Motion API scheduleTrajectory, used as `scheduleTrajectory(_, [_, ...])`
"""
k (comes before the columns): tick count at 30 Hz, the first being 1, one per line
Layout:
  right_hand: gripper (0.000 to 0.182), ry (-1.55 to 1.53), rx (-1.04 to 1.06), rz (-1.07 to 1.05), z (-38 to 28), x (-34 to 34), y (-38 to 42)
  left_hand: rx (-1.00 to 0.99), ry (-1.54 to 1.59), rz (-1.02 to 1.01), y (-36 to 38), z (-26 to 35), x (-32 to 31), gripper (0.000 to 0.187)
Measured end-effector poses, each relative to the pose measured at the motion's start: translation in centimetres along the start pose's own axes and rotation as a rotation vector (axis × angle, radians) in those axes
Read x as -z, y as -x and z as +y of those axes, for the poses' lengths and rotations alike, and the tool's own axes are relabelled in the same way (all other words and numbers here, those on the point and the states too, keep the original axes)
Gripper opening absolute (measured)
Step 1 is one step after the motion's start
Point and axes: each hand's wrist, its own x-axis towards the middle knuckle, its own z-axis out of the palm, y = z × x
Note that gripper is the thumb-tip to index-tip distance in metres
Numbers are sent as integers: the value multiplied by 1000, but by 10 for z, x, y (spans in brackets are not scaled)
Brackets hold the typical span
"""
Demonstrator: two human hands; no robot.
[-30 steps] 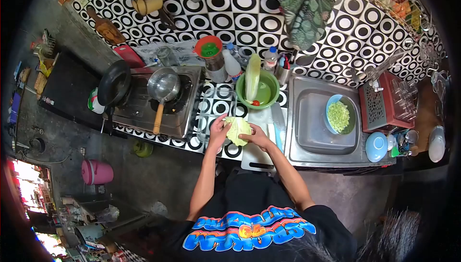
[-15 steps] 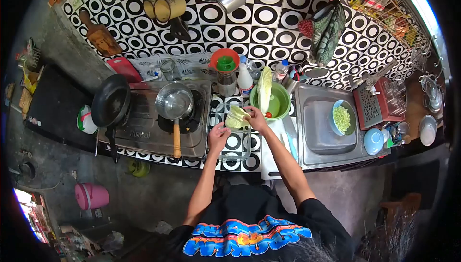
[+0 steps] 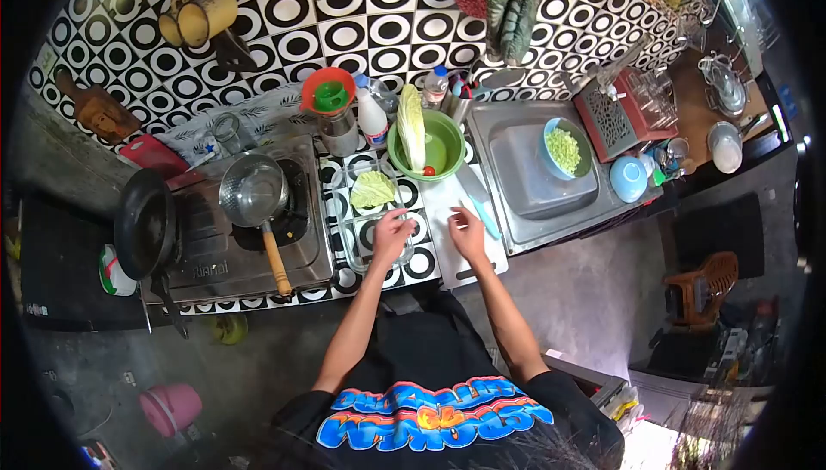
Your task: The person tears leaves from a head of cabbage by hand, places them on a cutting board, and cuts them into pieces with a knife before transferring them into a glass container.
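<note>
Just beyond the left hand — slightly leftward — lies the cabbage leaf.

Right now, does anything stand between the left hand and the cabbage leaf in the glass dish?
Nothing visible does. The cabbage leaf lies uncovered toward the far end of the glass dish; the left hand is nearer the person, with no object between them.

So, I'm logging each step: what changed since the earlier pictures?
The left grip and right grip let go of the leaf, which moved left and away into the glass dish. The right grip drew back over the white board. The cabbage stayed in the green bowl.
</note>
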Motion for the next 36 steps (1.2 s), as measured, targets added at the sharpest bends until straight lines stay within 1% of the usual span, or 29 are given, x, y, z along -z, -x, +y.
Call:
scheduleTrajectory(1, [32,30,48,117,7,9,3,2,-17,-40,-3,-2,-11,39])
scheduleTrajectory(3, [38,221,56,204,20,26,3,-35,-90,-74,-9,-8,-35,39])
scheduleTrajectory(5, [39,326,90,197,31,34,4,-48,-129,-103,-14,-14,-54,39])
scheduleTrajectory(7, [36,375,61,152,44,41,3,-37,-136,-126,-17,-23,-68,39])
scheduleTrajectory(8, [34,399,50,129,50,44,0,-65,-170,-140,-17,-27,-73,39])
scheduleTrajectory(11, [26,277,143,27,78,46,-8,25,-211,-112,-18,-30,-84,38])
scheduleTrajectory(12, [17,217,164,48,77,49,-10,35,-223,-108,-18,-33,-84,38])
scheduleTrajectory(15, [15,-169,-112,-84,72,59,-17,26,-218,-54,-22,-43,-87,39])
scheduleTrajectory(16, [16,-274,-215,-167,66,65,-20,38,-213,-35,-23,-43,-89,45])
scheduleTrajectory(19, [15,-725,-453,-303,53,72,-25,-31,-255,60,-25,-41,-106,53])
scheduleTrajectory(20, [17,-729,-461,-364,56,74,-27,4,-175,64,-26,-39,-112,61])
scheduleTrajectory(23, [16,-762,-535,-389,60,77,-27,10,-126,26,-28,-37,-120,64])
scheduleTrajectory(24, [20,-745,-551,-399,61,80,-28,4,-125,65,-26,-35,-124,63])
scheduleTrajectory(27, [30,-717,-531,-338,63,80,-27,18,-111,119,-17,-32,-129,58])
scheduleTrajectory(30, [44,-425,-345,-251,68,75,-23,-7,-71,187,-10,-33,-129,54])
scheduleTrajectory(33, [51,-94,32,-199,56,68,-20,-40,-65,262,-5,-30,-125,45])
scheduleTrajectory(34, [54,-125,69,-242,44,67,-18,-21,-15,265,-5,-26,-124,41])
scheduleTrajectory(36, [49,-205,142,-324,14,59,-18,16,86,276,-3,-20,-118,33])
